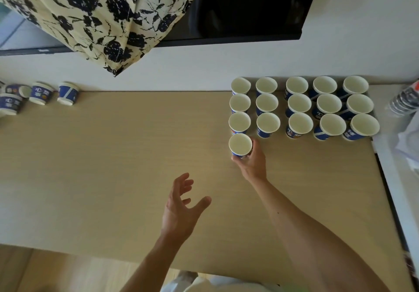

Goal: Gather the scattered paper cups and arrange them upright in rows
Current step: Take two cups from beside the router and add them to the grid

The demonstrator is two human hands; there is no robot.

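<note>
Gripped round its near side by the right hand (pixel 251 162), an upright paper cup (pixel 240 144) was held just at 6 o'clock of the leftmost column of the upright cups (pixel 299 106), which were ranged in three rows at 2 o'clock on the tan wooden table (pixel 113 155). The left hand (pixel 181 208) was held over the table, fingers spread, nothing grasped. Scattered cups (pixel 38 94) were seen at 10 o'clock against the white wall (pixel 181 69). At 12 o'clock a floral cloth (pixel 102 19) was draped over a dark screen (pixel 249 6).
</note>
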